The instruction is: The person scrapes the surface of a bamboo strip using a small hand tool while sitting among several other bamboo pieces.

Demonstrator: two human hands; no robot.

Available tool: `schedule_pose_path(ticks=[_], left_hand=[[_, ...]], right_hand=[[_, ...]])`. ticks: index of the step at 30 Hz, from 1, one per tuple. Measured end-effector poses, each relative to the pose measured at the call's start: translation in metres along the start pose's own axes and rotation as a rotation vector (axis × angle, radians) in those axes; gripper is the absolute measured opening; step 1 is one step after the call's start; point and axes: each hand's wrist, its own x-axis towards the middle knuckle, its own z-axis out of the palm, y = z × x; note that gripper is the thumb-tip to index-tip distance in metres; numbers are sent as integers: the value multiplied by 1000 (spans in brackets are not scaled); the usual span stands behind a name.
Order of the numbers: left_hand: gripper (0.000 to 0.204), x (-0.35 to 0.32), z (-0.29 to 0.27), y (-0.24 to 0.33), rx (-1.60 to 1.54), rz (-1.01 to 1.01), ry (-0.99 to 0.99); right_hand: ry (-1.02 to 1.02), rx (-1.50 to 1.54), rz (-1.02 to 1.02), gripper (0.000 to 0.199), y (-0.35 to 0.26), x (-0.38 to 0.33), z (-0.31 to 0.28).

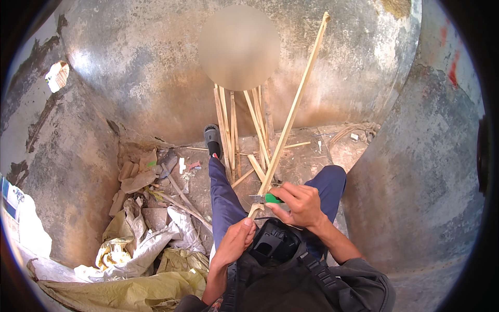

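Observation:
A long, pale strip of wood (pixel 296 112) slants from my lap up to the far right, its far end in front of the wall. My left hand (pixel 235 242) is closed on the near end of this strip, thumb on top. In my right hand (pixel 301 204) is a knife with a green handle (pixel 272 198). Its short metal blade lies across the strip, just beyond my left thumb. Whether the blade is sunk into the wood I cannot tell. More wooden strips (pixel 226 130) lean against the wall beyond my legs.
Curved, stained walls (pixel 171 93) close in at the back and both sides. To the left lie crumpled sacks (pixel 150 249), broken brick-like pieces (pixel 130 177) and sticks (pixel 182 200). A coil of thin strands (pixel 353 132) rests at the back right. My sandalled foot (pixel 212 136) stands near the strips.

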Motion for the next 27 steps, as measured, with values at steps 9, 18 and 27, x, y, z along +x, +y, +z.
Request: schedule_pose_path(ticks=[9,18,27], left_hand=[[49,-29,3,-9,-90,-80,9],[50,5,8,-6,59,20,36],[49,11,13,-4,231,162,105]], right_hand=[[269,-99,367,21,89,8,-37],[37,82,124,25,32,-11,-16],[-36,51,71,28,10,-10,-5]])
